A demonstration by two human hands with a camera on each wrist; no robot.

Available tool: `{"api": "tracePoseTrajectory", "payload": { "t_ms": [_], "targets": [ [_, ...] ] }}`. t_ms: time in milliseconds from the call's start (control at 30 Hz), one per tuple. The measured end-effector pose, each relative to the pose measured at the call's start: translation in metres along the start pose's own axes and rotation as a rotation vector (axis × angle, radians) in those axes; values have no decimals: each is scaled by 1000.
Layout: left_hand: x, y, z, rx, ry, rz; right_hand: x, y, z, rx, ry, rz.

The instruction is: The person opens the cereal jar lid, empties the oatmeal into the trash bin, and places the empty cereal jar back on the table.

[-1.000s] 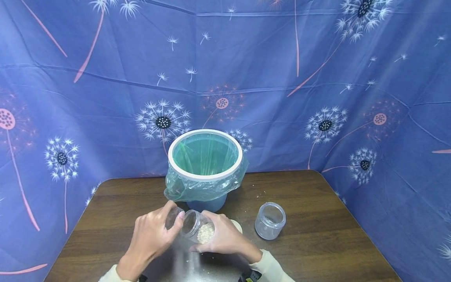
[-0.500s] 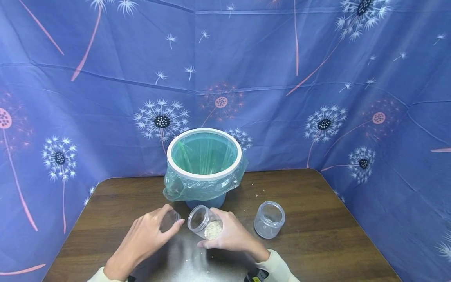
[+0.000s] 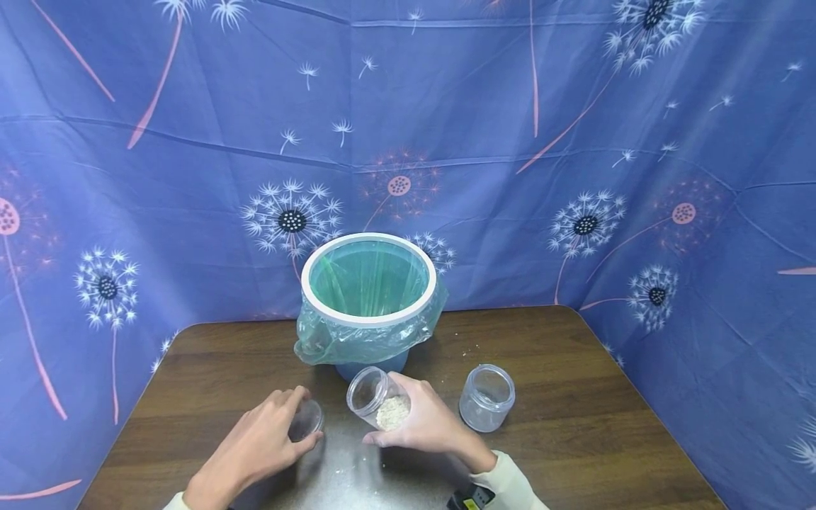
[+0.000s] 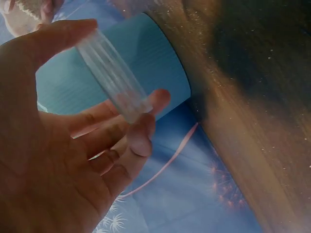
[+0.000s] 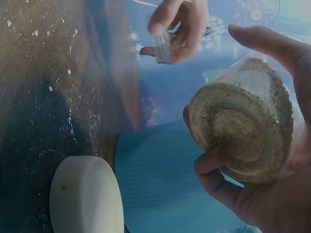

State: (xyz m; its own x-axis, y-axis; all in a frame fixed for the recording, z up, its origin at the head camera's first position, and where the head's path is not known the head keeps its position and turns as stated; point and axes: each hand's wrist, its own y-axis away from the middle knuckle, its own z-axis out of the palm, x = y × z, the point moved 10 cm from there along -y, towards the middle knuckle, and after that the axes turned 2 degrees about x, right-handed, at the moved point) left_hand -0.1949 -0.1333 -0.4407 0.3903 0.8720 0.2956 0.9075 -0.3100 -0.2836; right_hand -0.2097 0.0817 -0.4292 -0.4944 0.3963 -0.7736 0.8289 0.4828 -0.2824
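In the head view my left hand point(image 3: 261, 439) pinches a clear round lid point(image 3: 307, 419) by its edge, above the table's front left. The left wrist view shows the lid point(image 4: 114, 75) between thumb and fingertips. My right hand point(image 3: 428, 419) grips a clear jar point(image 3: 366, 391), tilted with its uncovered mouth toward the upper left. Pale, crumb-like flakes point(image 3: 392, 413) lie in its lower part. Through the jar's base in the right wrist view, the flakes point(image 5: 238, 128) look beige and coarse. Lid and jar are apart.
Behind the hands stands a blue bin with a white rim point(image 3: 370, 321) and a green plastic liner point(image 3: 331, 340). Another clear jar point(image 3: 487, 407), lidless, stands at right. A white rounded object point(image 5: 87, 194) sits by the bin. Crumbs dot the wooden table point(image 3: 574, 397).
The lid has come away from the jar's mouth: my left hand has moved left and down with it. My right hand has moved slightly right with the jar.
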Motion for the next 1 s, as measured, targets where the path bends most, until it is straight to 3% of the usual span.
{"api": "tracePoseTrajectory", "payload": {
  "t_ms": [200,433,600,1000],
  "targets": [
    [1,4,2,42,-43,54,-1,2,-9,8,-3,29],
    [-6,7,14,-40,-65,45,0,2,-18,28,-5,29],
    [-9,11,20,-64,-78,60,-2,2,-22,39,-20,5],
    [-18,13,37,-170,-55,25,1,6,-37,105,-6,94]
  ]
}}
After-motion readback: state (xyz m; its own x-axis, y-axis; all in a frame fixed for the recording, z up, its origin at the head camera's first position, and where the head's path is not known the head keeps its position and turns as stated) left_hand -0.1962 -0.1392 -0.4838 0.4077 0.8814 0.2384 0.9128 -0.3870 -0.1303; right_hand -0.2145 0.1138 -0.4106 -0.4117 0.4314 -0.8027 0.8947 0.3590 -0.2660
